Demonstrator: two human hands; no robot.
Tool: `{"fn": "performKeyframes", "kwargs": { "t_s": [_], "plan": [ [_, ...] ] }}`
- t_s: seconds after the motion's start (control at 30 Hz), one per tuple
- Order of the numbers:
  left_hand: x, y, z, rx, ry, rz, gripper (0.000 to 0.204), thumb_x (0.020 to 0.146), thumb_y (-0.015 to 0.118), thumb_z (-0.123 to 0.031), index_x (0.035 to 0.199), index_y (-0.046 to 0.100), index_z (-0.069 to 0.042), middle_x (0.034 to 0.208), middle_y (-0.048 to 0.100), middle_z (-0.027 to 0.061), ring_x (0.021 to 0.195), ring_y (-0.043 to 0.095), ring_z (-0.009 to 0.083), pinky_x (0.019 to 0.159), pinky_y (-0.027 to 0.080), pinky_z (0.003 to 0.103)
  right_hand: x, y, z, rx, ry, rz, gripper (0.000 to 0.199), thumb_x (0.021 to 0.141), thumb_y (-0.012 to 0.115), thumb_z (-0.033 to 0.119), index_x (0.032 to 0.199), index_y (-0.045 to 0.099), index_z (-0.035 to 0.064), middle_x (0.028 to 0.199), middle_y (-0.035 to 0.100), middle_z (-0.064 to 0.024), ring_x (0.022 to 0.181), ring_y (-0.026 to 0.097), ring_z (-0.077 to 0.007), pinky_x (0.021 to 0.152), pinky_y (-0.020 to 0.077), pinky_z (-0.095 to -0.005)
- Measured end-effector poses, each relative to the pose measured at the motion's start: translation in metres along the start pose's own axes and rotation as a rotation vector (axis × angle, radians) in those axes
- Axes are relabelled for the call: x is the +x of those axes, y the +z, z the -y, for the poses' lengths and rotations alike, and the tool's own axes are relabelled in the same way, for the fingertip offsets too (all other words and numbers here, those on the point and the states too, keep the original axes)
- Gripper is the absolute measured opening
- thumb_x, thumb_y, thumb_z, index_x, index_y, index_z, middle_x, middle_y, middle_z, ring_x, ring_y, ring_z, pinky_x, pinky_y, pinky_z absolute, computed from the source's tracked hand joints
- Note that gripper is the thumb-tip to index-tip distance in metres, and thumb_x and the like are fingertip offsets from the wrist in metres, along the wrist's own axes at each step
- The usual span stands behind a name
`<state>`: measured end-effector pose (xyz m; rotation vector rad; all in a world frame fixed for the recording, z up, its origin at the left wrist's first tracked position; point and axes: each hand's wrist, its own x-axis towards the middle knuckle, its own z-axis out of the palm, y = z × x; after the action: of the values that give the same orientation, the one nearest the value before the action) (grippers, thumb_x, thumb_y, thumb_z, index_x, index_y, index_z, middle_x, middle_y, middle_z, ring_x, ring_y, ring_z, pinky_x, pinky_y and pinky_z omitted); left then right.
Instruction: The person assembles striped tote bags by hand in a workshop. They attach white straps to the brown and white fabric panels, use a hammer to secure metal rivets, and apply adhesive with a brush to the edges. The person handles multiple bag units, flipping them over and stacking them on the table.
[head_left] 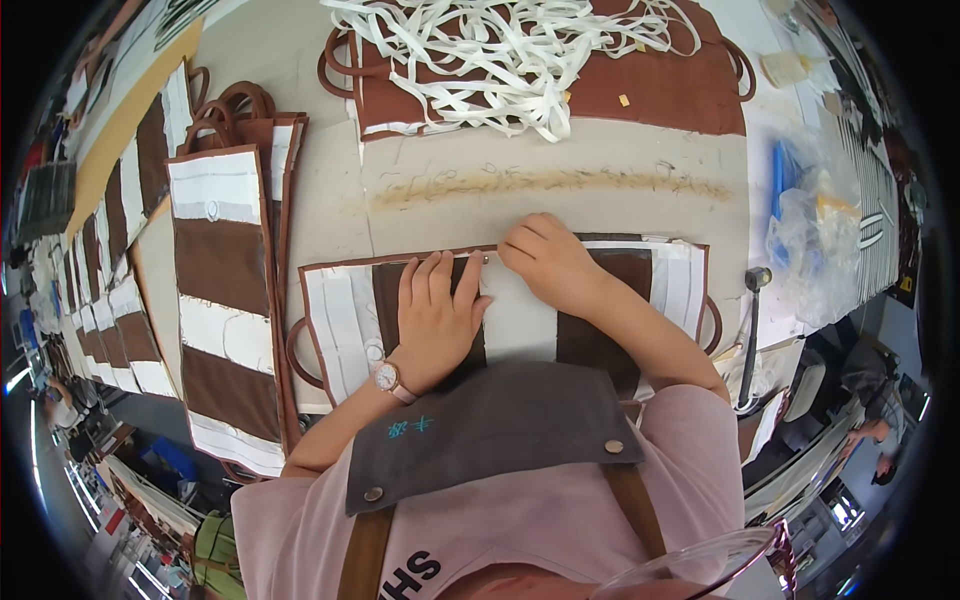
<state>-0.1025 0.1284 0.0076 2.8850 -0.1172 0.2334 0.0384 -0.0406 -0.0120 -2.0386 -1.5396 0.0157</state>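
Left hand (432, 315) lay flat, open, pinning the brown-and-white striped fabric bag (350, 320) near the tabletop's front edge; right hand (550, 262) pinched its top hem, best kept taut.

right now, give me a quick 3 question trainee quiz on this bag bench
1. True or false: the left hand lies flat on the striped bag panel.
2. What lies heaped on the brown bags at the far edge? A) white strips B) scissors C) buttons
3. Which wrist bears the watch?

Key: 1 true. 2 A, the white strips. 3 left; the right hand pinches the panel's top edge.
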Motion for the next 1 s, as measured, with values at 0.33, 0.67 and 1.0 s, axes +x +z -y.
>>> {"fn": "performKeyframes", "kwargs": {
  "t_s": [0.33,0.67,1.0],
  "plan": [
    [0.001,-0.003,0.004,0.007,-0.002,0.019,0.054,0.082,0.074,-0.024,0.133,0.060,-0.014,0.122,0.054,0.0142,0.117,0.051,0.0313,0.102,0.039,0.049,-0.004,-0.003,0.008,0.035,0.121,-0.015,0.027,0.073,0.065,0.003,0.099,0.068,0.0060,0.096,0.058,-0.0053,0.094,0.054,-0.0257,0.086,0.0449,-0.0395],
    [0.007,0.011,-0.004,-0.205,0.119,0.052,0.057,0.081,0.072,-0.018,0.133,0.055,-0.002,0.133,0.051,0.0113,0.124,0.048,0.0286,0.103,0.036,0.048,-0.016,-0.009,0.010,0.162,0.332,-0.116,0.022,0.077,0.066,-0.001,0.098,0.064,0.0055,0.100,0.058,-0.0099,0.096,0.053,-0.0323,0.087,0.0433,-0.0417],
    [0.013,0.007,-0.007,-0.126,0.116,0.050,0.054,0.086,0.069,-0.023,0.137,0.056,-0.010,0.126,0.052,0.0105,0.118,0.048,0.0268,0.101,0.036,0.046,-0.015,-0.023,0.003,0.065,0.232,0.007,0.015,0.076,0.064,-0.003,0.090,0.064,0.0028,0.093,0.056,-0.0100,0.092,0.053,-0.0307,0.083,0.0448,-0.0407]
  ]
}}
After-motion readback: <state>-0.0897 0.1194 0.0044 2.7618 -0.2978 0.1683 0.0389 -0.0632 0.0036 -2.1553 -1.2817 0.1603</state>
